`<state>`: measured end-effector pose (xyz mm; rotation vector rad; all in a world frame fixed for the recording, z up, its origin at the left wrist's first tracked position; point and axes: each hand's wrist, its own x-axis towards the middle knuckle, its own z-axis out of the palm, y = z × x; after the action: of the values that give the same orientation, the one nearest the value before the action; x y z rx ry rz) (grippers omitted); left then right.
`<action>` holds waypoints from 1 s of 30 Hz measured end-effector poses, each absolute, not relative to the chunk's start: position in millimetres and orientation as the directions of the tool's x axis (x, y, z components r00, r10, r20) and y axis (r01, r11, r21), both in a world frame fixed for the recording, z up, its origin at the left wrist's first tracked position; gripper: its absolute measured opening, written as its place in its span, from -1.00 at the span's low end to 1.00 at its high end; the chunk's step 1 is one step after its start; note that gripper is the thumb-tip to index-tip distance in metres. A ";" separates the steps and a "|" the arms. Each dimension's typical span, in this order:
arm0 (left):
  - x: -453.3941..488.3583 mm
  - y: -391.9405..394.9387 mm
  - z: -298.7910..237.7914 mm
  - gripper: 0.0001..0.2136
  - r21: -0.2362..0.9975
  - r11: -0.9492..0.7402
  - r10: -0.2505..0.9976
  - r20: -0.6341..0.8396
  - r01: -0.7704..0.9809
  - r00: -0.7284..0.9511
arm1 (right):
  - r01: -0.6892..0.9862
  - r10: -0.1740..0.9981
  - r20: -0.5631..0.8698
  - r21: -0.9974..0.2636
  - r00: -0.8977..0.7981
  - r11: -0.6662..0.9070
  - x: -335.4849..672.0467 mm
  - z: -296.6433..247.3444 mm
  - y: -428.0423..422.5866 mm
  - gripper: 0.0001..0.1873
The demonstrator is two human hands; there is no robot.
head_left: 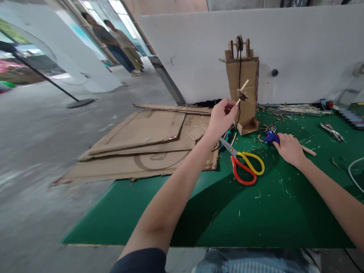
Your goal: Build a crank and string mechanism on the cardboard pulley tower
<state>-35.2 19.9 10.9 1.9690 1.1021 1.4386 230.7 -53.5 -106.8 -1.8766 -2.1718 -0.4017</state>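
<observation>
Standing farthest left: a dark stand [82, 102] with a round base on the floor; two people [102, 36] well behind it.
Cardboard sheets [136, 131]: stacked flat, overhanging the left edge of your green table [113, 212].
Left hand [223, 117]: raised; your grip is pinched on the lower end of a thin wooden stick [245, 84], which slants up and carries a brown piece [242, 94].
Scissors [233, 152]: lying below your left hand, red and yellow handles toward you, loose from either grip.
Cardboard tower [249, 76]: upright behind the stick, a wheel [239, 43] at its top and a black cord [240, 70] hanging down its front; contact with the stick cannot be told.
Right hand [291, 148]: low at the table; your grip is closed over a blue tool [271, 137], its rear hidden. A pale rod [309, 151] emerges beyond your palm.
Pliers [332, 132]: at rest, well apart from your right hand.
White cable [352, 172]: curved at the right edge.
</observation>
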 end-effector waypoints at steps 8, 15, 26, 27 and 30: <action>-32.0 16.0 9.6 -0.97 0.742 -0.572 0.819 0.540 0.350 0.192 | 0.997 0.907 0.417 0.078 -0.056 0.026 233.5 -106.3 -44.7 -0.52; -16.8 14.8 -8.8 -0.98 0.772 -0.540 0.838 0.456 0.335 0.301 | 0.999 0.867 0.496 0.027 -0.043 0.034 229.9 -91.1 -54.8 -0.49; 20.2 -24.0 -13.5 -0.90 0.985 -0.040 0.913 0.104 -0.167 0.394 | 0.323 0.951 0.301 -0.895 -0.075 0.309 166.0 -64.6 -88.3 -0.69; 23.1 -28.6 -14.3 -0.88 0.986 -0.026 0.909 0.091 -0.164 0.407 | 0.296 0.953 0.297 -0.907 -0.059 0.301 164.1 -65.9 -88.5 -0.70; 30.1 -39.1 -17.1 -0.81 0.983 0.034 0.900 0.048 -0.178 0.434 | 0.285 0.952 0.306 -0.914 0.017 0.289 165.1 -70.3 -87.5 -0.71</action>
<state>30.1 -39.1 -17.1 1.2614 0.7433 0.9591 165.1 -87.5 -70.3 -1.2004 -1.4928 0.7874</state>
